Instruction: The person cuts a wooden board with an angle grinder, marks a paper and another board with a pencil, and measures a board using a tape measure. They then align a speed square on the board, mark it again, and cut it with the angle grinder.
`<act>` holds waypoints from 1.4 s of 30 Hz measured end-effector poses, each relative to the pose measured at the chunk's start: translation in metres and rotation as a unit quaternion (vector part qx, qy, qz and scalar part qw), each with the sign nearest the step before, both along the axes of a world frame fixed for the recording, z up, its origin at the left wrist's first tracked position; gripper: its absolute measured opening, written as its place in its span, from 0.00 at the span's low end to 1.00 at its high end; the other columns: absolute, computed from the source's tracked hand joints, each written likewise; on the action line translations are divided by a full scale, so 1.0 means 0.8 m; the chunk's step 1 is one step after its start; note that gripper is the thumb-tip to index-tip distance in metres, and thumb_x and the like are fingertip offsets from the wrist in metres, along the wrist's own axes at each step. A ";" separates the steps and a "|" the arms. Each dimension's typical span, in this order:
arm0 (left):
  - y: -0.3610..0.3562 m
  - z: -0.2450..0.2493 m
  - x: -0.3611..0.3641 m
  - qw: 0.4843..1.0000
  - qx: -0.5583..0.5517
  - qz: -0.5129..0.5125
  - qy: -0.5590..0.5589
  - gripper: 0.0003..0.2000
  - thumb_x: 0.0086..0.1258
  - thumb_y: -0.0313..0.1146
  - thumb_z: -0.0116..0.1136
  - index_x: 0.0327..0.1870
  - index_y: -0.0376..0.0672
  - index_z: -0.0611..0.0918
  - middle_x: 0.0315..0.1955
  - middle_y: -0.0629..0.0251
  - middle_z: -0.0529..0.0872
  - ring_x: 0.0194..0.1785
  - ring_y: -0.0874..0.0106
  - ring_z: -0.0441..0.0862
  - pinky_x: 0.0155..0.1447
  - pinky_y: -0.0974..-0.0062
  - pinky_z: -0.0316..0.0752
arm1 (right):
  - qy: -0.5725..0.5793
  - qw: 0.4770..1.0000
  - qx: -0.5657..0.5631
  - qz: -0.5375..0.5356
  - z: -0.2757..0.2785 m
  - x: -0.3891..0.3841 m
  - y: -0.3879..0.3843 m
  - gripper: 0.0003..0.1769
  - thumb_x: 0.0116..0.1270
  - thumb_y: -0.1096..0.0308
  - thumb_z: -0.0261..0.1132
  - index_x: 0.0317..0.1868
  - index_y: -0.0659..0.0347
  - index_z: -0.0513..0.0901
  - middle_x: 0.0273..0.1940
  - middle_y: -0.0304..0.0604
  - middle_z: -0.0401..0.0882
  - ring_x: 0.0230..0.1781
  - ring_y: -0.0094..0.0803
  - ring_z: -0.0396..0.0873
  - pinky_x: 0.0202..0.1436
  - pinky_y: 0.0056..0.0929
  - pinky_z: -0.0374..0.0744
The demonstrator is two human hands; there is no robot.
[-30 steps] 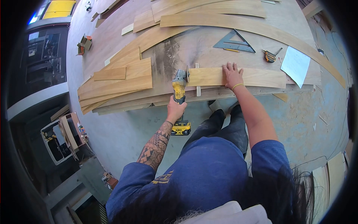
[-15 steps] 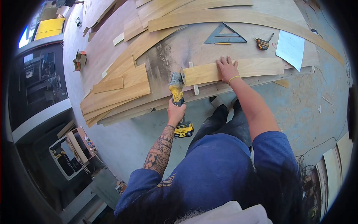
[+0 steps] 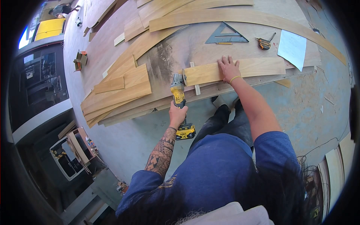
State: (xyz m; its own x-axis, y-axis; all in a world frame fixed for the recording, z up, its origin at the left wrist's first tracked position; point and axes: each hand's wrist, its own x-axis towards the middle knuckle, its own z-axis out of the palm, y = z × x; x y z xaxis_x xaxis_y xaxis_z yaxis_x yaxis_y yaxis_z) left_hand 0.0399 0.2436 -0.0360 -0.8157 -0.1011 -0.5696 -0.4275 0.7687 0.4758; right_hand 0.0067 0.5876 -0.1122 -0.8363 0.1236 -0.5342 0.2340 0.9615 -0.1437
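Observation:
My left hand [image 3: 177, 114] is wrapped round the body of a yellow and black cordless angle grinder [image 3: 177, 91], its battery hanging toward me past the table edge. The upright disc of the grinder is right at the left end of a thin wooden strip [image 3: 204, 73]. Pressed flat on top of that strip is my right hand [image 3: 229, 69], fingers spread. A small pale batten [image 3: 197, 90] lies crosswise under the strip near its left end. Dark scorch-like dust marks the tabletop beyond the grinder.
A set square [image 3: 213, 38], a pencil [image 3: 224, 43], a tape measure [image 3: 264, 44] and a paper sheet [image 3: 291, 48] lie beyond the strip. Wooden strips [image 3: 127, 99] are piled at left, and a long curved one [image 3: 240, 15] spans the back. A person [image 3: 62, 10] is far off, upper left.
The grinder and my left hand have shifted very slightly toward me. My right hand stays on the strip. More of the distant person shows at upper left.

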 end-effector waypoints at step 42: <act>-0.022 -0.011 0.027 1.000 0.000 -0.012 0.027 0.22 0.61 0.35 0.70 0.55 0.39 0.80 0.33 0.60 0.92 0.31 0.68 0.92 0.43 0.66 0.87 | 0.012 1.000 -0.008 -0.006 0.001 0.001 -0.001 0.63 0.54 0.63 0.88 0.87 0.38 0.62 0.90 0.37 0.54 0.91 0.51 0.52 0.85 0.76 0.62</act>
State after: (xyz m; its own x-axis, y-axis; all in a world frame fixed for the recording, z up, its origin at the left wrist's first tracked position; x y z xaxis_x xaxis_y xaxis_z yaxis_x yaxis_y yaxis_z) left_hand 0.0615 0.2262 -0.0452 -0.8470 -0.0816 -0.5254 -0.3837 0.7778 0.4978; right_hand 0.0072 0.5869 -0.1112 -0.8476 0.1249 -0.5156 0.2411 0.9564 -0.1647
